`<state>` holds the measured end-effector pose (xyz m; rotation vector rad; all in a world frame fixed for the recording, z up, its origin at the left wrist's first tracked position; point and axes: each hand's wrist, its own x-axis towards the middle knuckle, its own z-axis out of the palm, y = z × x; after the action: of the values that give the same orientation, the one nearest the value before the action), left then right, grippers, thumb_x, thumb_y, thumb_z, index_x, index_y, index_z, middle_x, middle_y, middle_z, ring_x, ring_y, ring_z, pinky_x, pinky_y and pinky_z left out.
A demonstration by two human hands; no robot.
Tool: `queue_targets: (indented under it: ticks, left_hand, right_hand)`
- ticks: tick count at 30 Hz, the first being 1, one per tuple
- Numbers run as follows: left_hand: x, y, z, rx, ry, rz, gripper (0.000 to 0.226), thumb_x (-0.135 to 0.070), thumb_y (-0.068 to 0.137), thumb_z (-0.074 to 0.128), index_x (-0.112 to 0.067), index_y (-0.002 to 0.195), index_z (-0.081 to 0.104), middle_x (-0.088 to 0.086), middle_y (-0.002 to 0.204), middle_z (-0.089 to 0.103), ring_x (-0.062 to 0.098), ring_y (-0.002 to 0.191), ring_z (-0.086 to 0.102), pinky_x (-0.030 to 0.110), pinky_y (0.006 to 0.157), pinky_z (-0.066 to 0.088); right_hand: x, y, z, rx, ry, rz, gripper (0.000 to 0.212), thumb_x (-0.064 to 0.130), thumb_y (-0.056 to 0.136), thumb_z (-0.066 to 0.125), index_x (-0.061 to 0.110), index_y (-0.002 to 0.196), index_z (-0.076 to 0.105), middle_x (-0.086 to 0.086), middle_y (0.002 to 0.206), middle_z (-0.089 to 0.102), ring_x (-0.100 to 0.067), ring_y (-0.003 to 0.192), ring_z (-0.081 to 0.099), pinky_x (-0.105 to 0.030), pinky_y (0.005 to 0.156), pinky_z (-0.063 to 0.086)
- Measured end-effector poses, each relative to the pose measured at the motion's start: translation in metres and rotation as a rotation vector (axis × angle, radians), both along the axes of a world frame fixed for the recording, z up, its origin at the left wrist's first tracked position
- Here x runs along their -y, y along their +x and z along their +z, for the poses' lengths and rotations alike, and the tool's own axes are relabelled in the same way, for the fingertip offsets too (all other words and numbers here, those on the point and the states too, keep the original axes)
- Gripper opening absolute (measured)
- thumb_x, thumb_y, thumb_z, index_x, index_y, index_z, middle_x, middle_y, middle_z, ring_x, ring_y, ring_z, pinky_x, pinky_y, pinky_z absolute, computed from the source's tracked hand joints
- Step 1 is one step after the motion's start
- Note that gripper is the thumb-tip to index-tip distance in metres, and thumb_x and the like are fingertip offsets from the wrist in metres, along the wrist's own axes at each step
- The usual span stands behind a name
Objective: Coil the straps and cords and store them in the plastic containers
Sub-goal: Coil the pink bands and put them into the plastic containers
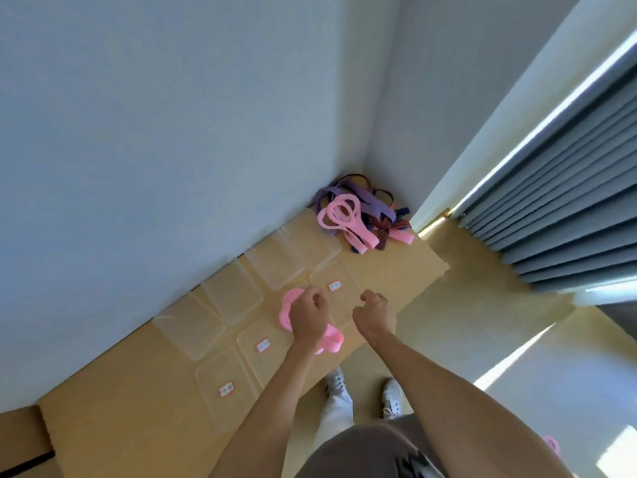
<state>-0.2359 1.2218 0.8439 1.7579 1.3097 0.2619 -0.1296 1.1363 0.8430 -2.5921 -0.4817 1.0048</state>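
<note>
My left hand (307, 317) grips a coiled pink strap (331, 339) above the wooden table; loops of it show on both sides of the fist. My right hand (375, 313) hovers just to the right with fingers curled, and nothing visible in it. Below the hands lie clear plastic containers, one with a small label (335, 286) under the right hand and another labelled one (263, 346) to the left. A pile of pink, purple and striped straps (358, 213) lies in the far corner of the table.
More clear containers and lids (231, 292) line the wall side of the table (396, 270). Grey curtains (565, 201) hang at the right. My feet in white shoes (393, 396) stand at the table's near edge. A small pink thing (553, 445) lies on the floor.
</note>
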Motion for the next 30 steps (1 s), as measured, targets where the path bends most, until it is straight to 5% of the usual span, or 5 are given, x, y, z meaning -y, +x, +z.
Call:
queue_targets:
  ticks: [4, 8, 11, 25, 30]
  left_hand:
    - [0.035, 0.052, 0.019, -0.045, 0.061, -0.250, 0.014, -0.002, 0.094, 0.055, 0.003, 0.091, 0.067, 0.015, 0.082, 0.068, 0.029, 0.077, 0.060, 0.040, 0.068, 0.044]
    - [0.082, 0.118, 0.044, -0.036, 0.136, -0.476, 0.023, -0.009, 0.096, 0.054, -0.006, 0.113, 0.069, 0.009, 0.108, 0.072, 0.024, 0.099, 0.066, 0.041, 0.087, 0.054]
    - [0.138, 0.164, 0.060, 0.032, 0.226, -0.610, 0.021, -0.014, 0.098, 0.054, -0.011, 0.112, 0.070, 0.004, 0.106, 0.073, 0.018, 0.093, 0.066, 0.037, 0.085, 0.056]
    - [0.525, 0.230, 0.056, 0.096, 0.323, -1.107, 0.020, -0.011, 0.095, 0.056, -0.014, 0.111, 0.069, 0.003, 0.103, 0.069, 0.016, 0.092, 0.061, 0.030, 0.082, 0.053]
    - [0.655, 0.244, 0.054, 0.066, 0.292, -1.367, 0.025, -0.006, 0.092, 0.055, -0.009, 0.112, 0.071, 0.007, 0.104, 0.070, 0.025, 0.095, 0.064, 0.039, 0.087, 0.052]
  right_hand:
    - [0.056, 0.035, 0.023, 0.064, -0.014, -0.031, 0.045, 0.009, 0.084, 0.053, 0.012, 0.129, 0.058, -0.012, 0.122, 0.060, -0.034, 0.109, 0.060, -0.038, 0.089, 0.051]
    - [0.122, 0.076, 0.046, 0.114, 0.064, -0.109, 0.038, 0.013, 0.087, 0.053, 0.014, 0.124, 0.059, -0.011, 0.115, 0.062, -0.035, 0.105, 0.061, -0.037, 0.085, 0.052]
    - [0.182, 0.104, 0.064, 0.121, 0.151, -0.181, 0.045, 0.016, 0.086, 0.051, 0.018, 0.130, 0.059, -0.010, 0.121, 0.062, -0.034, 0.108, 0.062, -0.037, 0.088, 0.052]
    - [0.586, 0.107, 0.062, 0.151, 0.177, -0.675, 0.048, 0.007, 0.084, 0.048, 0.012, 0.131, 0.057, -0.017, 0.125, 0.064, -0.036, 0.113, 0.061, -0.040, 0.093, 0.051]
    - [0.711, 0.091, 0.059, 0.135, 0.141, -0.916, 0.046, 0.007, 0.085, 0.046, 0.014, 0.129, 0.058, -0.009, 0.126, 0.062, -0.032, 0.115, 0.059, -0.037, 0.092, 0.046]
